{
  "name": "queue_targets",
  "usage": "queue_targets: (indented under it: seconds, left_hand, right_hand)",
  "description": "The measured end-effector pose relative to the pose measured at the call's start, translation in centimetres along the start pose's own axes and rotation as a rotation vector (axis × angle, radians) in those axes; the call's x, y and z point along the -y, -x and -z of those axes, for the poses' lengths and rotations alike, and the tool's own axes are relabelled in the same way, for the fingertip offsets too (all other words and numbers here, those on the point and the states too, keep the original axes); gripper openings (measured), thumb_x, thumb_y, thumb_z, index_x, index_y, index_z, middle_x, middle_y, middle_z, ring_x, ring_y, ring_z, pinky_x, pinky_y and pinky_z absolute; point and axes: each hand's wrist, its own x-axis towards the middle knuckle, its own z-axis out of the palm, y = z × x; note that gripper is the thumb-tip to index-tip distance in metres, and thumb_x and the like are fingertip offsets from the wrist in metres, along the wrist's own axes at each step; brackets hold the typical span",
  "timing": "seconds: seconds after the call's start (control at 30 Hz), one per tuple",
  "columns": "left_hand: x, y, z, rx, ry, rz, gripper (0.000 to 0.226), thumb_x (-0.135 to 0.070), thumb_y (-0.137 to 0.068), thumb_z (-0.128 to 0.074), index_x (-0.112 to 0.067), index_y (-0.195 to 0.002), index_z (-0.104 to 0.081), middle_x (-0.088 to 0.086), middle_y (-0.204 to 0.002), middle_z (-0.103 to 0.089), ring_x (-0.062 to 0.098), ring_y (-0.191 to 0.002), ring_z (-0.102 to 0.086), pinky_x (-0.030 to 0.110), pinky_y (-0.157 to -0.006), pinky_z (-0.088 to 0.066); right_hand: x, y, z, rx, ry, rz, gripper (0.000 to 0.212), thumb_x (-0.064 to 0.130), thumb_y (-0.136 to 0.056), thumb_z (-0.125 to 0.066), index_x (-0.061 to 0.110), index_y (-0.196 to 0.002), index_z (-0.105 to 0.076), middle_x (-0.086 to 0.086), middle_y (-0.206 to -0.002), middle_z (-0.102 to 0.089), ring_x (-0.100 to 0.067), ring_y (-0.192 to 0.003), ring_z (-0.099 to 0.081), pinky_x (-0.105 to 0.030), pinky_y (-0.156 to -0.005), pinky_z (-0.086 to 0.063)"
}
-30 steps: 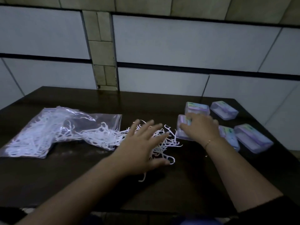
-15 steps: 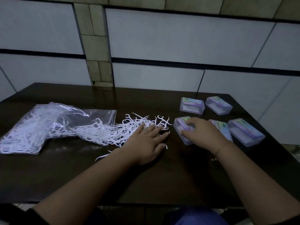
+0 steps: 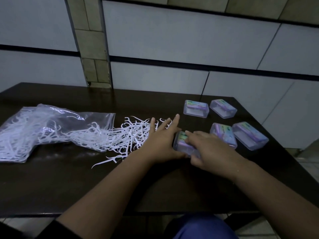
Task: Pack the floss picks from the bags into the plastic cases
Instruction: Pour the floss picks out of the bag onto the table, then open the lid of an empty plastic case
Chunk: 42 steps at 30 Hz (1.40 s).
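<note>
A clear plastic bag full of white floss picks lies at the left of the dark table. A loose heap of floss picks spills from its mouth toward the middle. My right hand grips a clear plastic case with a purple insert, fingers over its top and thumb at its near side. My left hand lies with straight spread fingers against the case's left side, partly over the picks.
Several more closed clear cases stand at the right: two at the back and two nearer. The table's right edge runs close beside them. A tiled wall rises behind the table.
My right hand has drawn the case toward me and to the left. My left hand has slid right off the pile until it touches the case.
</note>
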Motion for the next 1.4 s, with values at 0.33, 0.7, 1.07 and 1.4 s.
queue_targets:
  seconds: [0.33,0.7,1.07,1.4]
  left_hand:
    - [0.7,0.2,-0.6,-0.11,-0.024,0.012,0.114,-0.06,-0.073,-0.065,-0.016,-0.15,0.006,-0.008,-0.141,-0.047,0.01,-0.142,-0.014,0.041,-0.109,0.025]
    - [0.7,0.9,-1.0,-0.168,-0.092,-0.002,0.105,-0.063,-0.078,-0.057,-0.016,-0.151,0.003,-0.004,-0.142,-0.047,0.011,-0.143,-0.016,0.048,-0.11,0.024]
    - [0.7,1.2,-1.0,-0.188,-0.026,-0.027,0.121,-0.067,-0.071,-0.064,-0.01,-0.15,0.009,-0.007,-0.138,-0.052,0.008,-0.142,-0.017,0.043,-0.111,0.023]
    - [0.4,1.4,-0.7,-0.197,-0.041,0.005,0.086,-0.07,-0.069,-0.063,-0.022,-0.133,-0.031,-0.011,-0.135,-0.052,0.005,-0.135,-0.031,0.041,-0.108,0.028]
  right_hand:
    - [1.9,-0.6,-2.2,0.045,0.283,-0.035,0.06,0.027,-0.096,-0.05,0.012,-0.146,-0.022,-0.013,-0.156,-0.016,-0.025,-0.145,-0.013,-0.036,-0.117,-0.013]
    - [2.2,0.3,-3.5,-0.062,0.265,-0.043,0.059,0.024,-0.1,-0.039,0.009,-0.15,-0.01,-0.015,-0.158,-0.008,-0.025,-0.146,-0.003,-0.031,-0.114,0.004]
    - [-0.2,-2.3,3.3,-0.009,0.043,0.003,0.029,0.028,-0.095,-0.046,0.026,-0.122,-0.055,0.002,-0.096,-0.06,-0.008,-0.082,-0.054,-0.025,-0.076,-0.045]
    - [-3.5,-8.9,4.0,-0.045,0.068,-0.116,0.03,0.018,-0.098,-0.042,0.024,-0.118,-0.064,-0.001,-0.126,-0.058,-0.02,-0.112,-0.049,-0.036,-0.095,-0.038]
